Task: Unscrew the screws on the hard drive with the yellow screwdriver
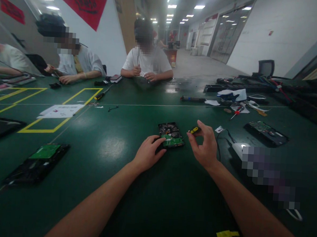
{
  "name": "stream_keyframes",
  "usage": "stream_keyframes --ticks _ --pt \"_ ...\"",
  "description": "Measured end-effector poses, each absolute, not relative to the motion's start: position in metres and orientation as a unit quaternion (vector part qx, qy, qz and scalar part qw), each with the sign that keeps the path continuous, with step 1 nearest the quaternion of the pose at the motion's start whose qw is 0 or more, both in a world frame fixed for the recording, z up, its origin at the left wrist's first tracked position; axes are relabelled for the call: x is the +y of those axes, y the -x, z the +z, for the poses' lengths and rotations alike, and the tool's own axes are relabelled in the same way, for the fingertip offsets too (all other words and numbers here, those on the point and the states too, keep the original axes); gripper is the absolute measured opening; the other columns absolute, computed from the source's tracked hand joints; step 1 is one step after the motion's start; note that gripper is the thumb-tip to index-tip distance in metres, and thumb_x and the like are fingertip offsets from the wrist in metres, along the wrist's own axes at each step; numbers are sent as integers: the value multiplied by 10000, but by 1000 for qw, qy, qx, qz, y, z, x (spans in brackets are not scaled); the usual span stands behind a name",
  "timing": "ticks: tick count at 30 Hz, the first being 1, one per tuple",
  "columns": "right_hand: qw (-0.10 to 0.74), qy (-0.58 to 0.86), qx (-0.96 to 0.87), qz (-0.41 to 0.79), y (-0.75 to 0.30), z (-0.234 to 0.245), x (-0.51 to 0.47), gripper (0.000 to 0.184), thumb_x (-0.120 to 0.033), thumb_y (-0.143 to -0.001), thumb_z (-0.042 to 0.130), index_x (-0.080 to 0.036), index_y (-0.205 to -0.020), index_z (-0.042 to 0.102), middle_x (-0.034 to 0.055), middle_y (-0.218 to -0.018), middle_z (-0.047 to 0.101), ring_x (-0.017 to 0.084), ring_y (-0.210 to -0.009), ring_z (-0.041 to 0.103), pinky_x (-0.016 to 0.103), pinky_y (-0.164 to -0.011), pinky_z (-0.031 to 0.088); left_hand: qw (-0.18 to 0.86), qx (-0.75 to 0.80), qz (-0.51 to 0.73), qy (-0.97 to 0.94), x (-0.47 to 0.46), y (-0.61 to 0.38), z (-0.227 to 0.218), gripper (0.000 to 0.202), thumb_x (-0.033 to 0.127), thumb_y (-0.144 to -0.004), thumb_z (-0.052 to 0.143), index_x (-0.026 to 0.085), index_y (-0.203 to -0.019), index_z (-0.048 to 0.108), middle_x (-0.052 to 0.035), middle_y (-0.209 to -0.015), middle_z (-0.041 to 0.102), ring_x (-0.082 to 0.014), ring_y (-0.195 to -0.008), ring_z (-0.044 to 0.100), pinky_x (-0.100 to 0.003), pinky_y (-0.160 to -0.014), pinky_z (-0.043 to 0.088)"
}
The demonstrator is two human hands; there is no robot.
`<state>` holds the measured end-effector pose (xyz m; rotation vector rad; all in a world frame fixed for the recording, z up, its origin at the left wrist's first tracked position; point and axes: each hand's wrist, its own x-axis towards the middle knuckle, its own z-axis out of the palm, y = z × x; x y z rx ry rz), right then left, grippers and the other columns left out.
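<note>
A hard drive (170, 133) lies on the green table with its green circuit board facing up at the near end and a dark metal part beyond it. My left hand (149, 153) steadies its left side, the fingers over the edge and the thumb by the near left corner. Between the thumb and fingers of my right hand (205, 144) is a screwdriver with a short yellow and black handle (194, 130). Its thin shaft points left at the drive's right edge; whether the tip touches is too small to tell.
Another hard drive (266, 133) lies to the right, and a larger-looking one (39, 163) at the left. A white power strip (238, 150), a red screwdriver (238, 111), a cordless-looking dark tool (193, 99) and papers (60, 111) surround the work. Several people sit across the table.
</note>
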<state>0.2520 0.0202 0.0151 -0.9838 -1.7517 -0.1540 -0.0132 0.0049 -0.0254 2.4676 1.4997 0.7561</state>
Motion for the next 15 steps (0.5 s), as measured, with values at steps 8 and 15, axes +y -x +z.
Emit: stream_keyframes --ticks 8,15 --pt "527 411 -741 -62 -251 19 17 685 -218 -925 697 -361 -1521 391 64 -1166 574 185 -840 637 410 -776 612 83 499 256 -824 4 13 -23 500 386 -946 638 279 -1426 550 -122 -1399 554 -303 -1281 549 -508 -1061 500" --pt "522 402 -751 -55 -250 23 18 709 -207 -929 680 -373 -1542 365 73 -1188 560 196 -889 641 416 -790 614 81 502 253 -823 3 13 -22 492 391 -954 628 275 -1425 550 -120 -1404 550 -303 -1285 543 -508 -1073 489"
